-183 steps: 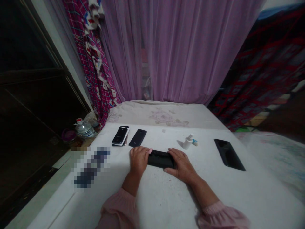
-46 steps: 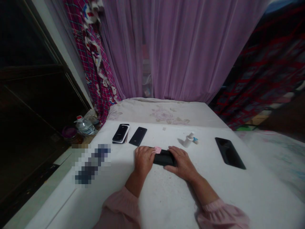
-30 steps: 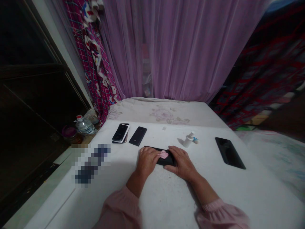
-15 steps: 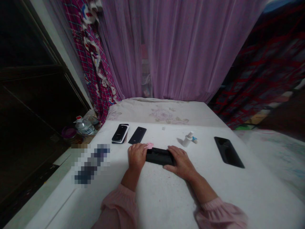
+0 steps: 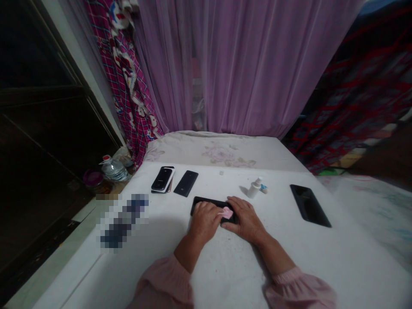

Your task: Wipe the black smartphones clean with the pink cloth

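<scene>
A black smartphone [image 5: 210, 200] lies flat on the white table, crosswise in front of me. My left hand [image 5: 205, 219] is closed on a small pink cloth [image 5: 227, 212] and presses it against the phone, right of the middle. Much of the phone is hidden under that hand. With thumb and fingers around its right end, my right hand [image 5: 247, 219] grips the phone.
Beyond my left hand lie a dark phone [image 5: 186, 183] and a stack of phones [image 5: 163, 179]. A white spray bottle [image 5: 255, 188] stands behind my right hand, beside a small blue-and-white item [image 5: 264, 189]. Another black phone [image 5: 310, 205] lies far right.
My left hand has moved right, from the phone's left end onto its surface, carrying the pink cloth along. The phone's left end now shows. My right hand has stayed in place.
</scene>
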Available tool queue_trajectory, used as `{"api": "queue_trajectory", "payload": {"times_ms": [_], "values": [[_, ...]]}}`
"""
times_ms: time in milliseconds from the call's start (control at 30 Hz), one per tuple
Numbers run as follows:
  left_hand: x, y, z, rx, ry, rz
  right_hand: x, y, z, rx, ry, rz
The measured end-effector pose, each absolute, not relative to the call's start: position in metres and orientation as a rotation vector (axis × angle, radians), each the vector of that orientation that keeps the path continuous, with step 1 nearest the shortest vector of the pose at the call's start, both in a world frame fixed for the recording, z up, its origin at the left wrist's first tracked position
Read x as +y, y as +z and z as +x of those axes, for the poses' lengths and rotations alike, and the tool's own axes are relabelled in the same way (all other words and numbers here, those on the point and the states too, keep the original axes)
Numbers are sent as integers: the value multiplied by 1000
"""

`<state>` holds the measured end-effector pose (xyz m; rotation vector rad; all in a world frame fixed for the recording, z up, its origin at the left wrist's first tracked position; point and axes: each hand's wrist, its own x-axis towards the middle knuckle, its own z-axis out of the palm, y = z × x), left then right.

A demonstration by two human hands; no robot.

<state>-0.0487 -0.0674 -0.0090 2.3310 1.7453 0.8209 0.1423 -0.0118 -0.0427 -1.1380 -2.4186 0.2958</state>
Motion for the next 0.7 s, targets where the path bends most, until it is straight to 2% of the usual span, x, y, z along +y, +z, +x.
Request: {"api": "queue_trajectory", "payload": {"times_ms": [200,700], "values": [[-66,-7,-50,1724,763,2376,-11,-44,143,-2417,286,-1135],[-51,-20,-95,2196,878,2117,-11,-44,145,-2428,305,-1136]]}}
